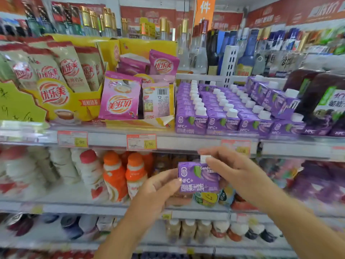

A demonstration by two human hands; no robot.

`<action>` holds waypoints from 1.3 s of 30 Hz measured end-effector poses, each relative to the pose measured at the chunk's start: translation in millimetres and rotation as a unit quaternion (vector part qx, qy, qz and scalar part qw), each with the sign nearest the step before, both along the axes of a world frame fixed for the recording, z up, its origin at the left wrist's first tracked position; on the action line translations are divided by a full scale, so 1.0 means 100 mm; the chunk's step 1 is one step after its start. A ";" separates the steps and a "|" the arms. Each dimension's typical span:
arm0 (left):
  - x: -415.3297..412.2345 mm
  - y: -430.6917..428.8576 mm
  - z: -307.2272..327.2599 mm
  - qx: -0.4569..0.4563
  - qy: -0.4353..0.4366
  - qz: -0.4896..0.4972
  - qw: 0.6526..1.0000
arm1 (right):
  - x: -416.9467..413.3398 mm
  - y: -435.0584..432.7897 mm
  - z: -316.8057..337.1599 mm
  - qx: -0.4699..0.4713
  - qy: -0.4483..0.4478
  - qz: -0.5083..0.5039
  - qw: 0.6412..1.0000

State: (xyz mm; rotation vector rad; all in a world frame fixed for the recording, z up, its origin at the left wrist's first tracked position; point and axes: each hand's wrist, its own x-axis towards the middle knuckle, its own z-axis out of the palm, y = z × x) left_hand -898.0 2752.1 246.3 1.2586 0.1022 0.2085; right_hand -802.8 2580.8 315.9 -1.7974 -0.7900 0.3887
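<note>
Supermarket shelving filled my whole view, tier over tier. On the upper shelf (112, 141), right of the yellow milk-tea boxes (61, 101), stood the rows of purple cartons (222, 116), caps up, reaching its front edge. The held carton (198, 177), a match for them, hung in the air below that front edge, upright, label towards me. The left grip (158, 186) clasped its lower left side, thumb on the face. The right grip (233, 169) curled over its top right, beside the white cap (205, 158). I judged the rows lay up and slightly right of the held carton, the right grip nearer them, so it had to clear the shelf's front edge cap-first.
</note>
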 end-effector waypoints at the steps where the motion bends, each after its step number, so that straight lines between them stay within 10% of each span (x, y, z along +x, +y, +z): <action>1: -0.04 -0.02 -0.07 -0.005 0.020 0.019 1.000 | -0.05 -0.02 -0.13 0.022 0.043 0.001 0.999; 9: -0.32 -0.01 -0.40 0.013 0.085 0.069 0.994 | -0.29 0.01 -0.80 0.091 0.179 -0.019 0.979; 26: -0.49 -0.01 -0.43 0.012 0.127 0.032 0.991 | -0.63 0.19 -1.06 0.019 0.078 -0.027 0.996; 39: -0.47 -0.08 -0.49 -0.010 0.129 0.055 0.990 | -0.68 0.09 -1.05 0.110 0.230 -0.019 0.967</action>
